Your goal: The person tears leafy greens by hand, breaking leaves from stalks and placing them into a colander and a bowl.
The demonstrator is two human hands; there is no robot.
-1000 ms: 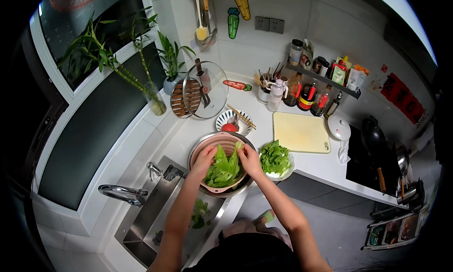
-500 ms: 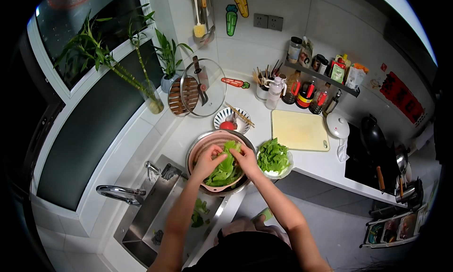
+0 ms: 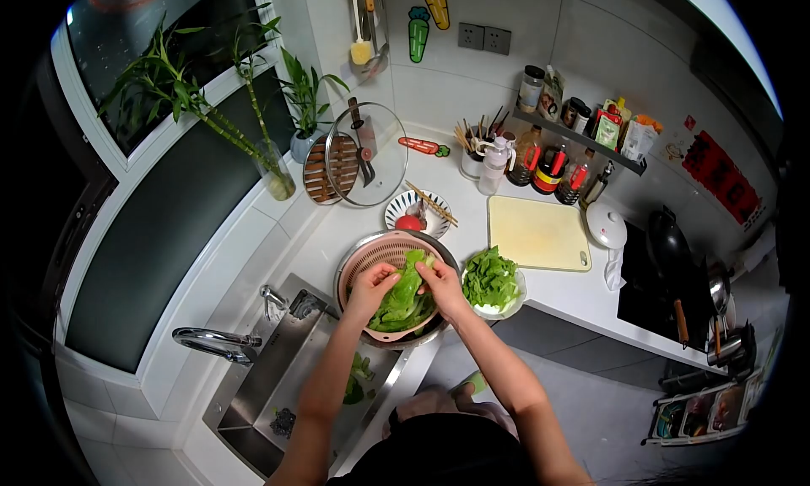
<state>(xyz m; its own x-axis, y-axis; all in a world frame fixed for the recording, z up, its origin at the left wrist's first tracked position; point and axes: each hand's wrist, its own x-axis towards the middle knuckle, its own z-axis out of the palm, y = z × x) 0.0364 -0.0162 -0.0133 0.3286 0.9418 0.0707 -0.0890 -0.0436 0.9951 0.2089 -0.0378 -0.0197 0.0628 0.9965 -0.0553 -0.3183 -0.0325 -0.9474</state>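
A pink colander (image 3: 363,261) sits in a metal bowl (image 3: 341,271) at the counter's edge, with green leafy lettuce (image 3: 400,309) inside. Over it, my left hand (image 3: 369,290) has its fingers closed on the left side of a lettuce leaf (image 3: 411,275). My right hand (image 3: 442,287) pinches the same leaf near its pale end on the right. Just right of the colander, more green leaves (image 3: 492,279) fill a clear bowl (image 3: 516,301). Behind the colander is a striped plate (image 3: 440,224) with a red tomato (image 3: 410,223) and chopsticks (image 3: 432,202).
A sink (image 3: 261,393) with scraps of leaves and a faucet (image 3: 215,342) lies front left. A cutting board (image 3: 538,233) is on the right counter, near bottles (image 3: 550,170) and a stove (image 3: 645,296). A glass lid (image 3: 380,161) leans at the back.
The leaf between my hands stands out more and has shifted slightly. My fingers have moved a little on it. The whole view has shifted slightly.
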